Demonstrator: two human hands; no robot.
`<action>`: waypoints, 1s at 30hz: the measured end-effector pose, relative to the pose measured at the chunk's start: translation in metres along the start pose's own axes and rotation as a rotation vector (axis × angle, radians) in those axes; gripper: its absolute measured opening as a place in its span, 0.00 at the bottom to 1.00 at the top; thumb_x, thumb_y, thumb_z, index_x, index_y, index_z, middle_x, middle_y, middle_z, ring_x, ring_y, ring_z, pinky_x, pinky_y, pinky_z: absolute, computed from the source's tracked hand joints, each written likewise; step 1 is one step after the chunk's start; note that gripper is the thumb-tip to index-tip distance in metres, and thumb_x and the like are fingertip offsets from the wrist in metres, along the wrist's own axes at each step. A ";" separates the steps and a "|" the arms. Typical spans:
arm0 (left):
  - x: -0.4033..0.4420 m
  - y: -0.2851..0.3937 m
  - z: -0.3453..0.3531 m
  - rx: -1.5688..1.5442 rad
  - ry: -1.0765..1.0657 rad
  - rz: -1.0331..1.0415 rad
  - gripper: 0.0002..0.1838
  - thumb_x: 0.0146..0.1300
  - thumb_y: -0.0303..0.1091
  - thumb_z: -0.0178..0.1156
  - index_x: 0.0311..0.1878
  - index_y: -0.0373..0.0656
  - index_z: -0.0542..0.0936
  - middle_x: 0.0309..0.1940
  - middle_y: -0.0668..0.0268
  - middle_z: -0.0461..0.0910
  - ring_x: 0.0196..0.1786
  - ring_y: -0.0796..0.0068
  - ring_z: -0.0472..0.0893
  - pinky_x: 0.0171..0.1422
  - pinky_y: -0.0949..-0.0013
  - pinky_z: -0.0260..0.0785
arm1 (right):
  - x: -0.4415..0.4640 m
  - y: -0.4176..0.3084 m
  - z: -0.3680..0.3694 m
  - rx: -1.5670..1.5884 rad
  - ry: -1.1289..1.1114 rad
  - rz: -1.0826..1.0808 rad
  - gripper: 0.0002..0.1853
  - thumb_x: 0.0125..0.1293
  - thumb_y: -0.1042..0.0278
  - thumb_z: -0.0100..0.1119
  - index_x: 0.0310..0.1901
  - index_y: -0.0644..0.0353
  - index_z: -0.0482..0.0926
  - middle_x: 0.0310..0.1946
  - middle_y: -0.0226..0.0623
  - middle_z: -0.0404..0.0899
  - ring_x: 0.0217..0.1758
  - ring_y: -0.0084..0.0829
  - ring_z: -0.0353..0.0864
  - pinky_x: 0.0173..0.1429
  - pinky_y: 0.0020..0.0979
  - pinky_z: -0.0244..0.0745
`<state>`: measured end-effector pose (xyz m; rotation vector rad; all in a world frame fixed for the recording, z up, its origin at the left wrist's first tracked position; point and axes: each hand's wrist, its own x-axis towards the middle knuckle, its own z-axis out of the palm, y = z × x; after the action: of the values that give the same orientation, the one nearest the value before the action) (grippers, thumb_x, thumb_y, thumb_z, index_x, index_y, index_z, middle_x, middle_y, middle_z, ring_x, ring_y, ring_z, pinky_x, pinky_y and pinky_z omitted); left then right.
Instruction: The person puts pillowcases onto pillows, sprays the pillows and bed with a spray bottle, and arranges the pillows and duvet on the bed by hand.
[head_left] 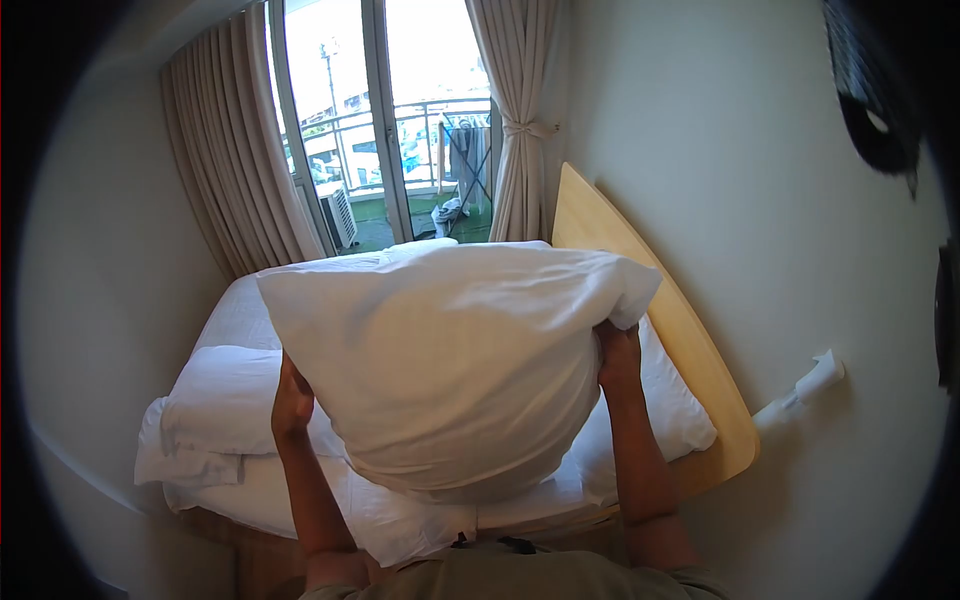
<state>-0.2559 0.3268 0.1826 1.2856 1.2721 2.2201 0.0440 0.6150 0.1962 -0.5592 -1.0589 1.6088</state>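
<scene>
A large white pillow (450, 350) is held up in front of me, above the bed. My left hand (292, 400) grips its left side, with the fingers partly hidden behind the fabric. At the right side, my right hand (618, 355) is closed on the pillow near its upper right corner, where the cloth bunches. Beneath and behind it lies the bed (235, 310) with white sheets. A second white pillow (670, 400) rests against the headboard (640, 270), partly covered by my right arm.
A folded white duvet (215, 400) lies across the bed's left part. Beige curtains (235, 150) frame a glass balcony door (380, 130). Outside stand a drying rack (468, 160) and an air-conditioner unit (340, 218). A white wall fitting (820, 375) sticks out at the right.
</scene>
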 end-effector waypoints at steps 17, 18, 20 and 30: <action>-0.025 0.034 -0.019 0.740 0.005 0.364 0.11 0.39 0.24 0.69 0.28 0.40 0.78 0.34 0.62 0.74 0.40 0.68 0.76 0.44 0.69 0.68 | 0.001 0.044 -0.005 -0.124 -0.209 -0.113 0.28 0.68 0.62 0.49 0.67 0.61 0.58 0.62 0.38 0.65 0.61 0.28 0.68 0.63 0.29 0.66; -0.065 0.003 -0.019 0.749 0.036 0.220 0.09 0.38 0.23 0.68 0.24 0.40 0.78 0.31 0.62 0.74 0.40 0.66 0.77 0.45 0.67 0.68 | -0.039 0.059 -0.018 0.094 -0.239 0.040 0.25 0.66 0.60 0.51 0.61 0.63 0.66 0.58 0.37 0.69 0.57 0.29 0.72 0.60 0.31 0.70; -0.151 -0.078 -0.026 0.709 0.094 -0.078 0.06 0.40 0.19 0.64 0.23 0.39 0.77 0.30 0.64 0.74 0.40 0.68 0.76 0.47 0.68 0.67 | -0.075 0.194 -0.131 0.246 -0.171 0.271 0.19 0.66 0.60 0.50 0.55 0.60 0.72 0.53 0.36 0.74 0.54 0.31 0.75 0.58 0.34 0.73; -0.255 -0.180 -0.031 1.004 -0.167 -0.441 0.13 0.37 0.23 0.57 0.31 0.43 0.78 0.42 0.61 0.73 0.50 0.61 0.70 0.57 0.60 0.60 | -0.190 0.278 -0.227 0.489 0.272 0.626 0.25 0.67 0.49 0.50 0.58 0.57 0.69 0.58 0.36 0.72 0.62 0.38 0.69 0.67 0.44 0.63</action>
<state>-0.1686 0.2591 -0.1111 1.2192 2.4278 1.1193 0.1396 0.5088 -0.1843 -0.7872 -0.2614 2.1638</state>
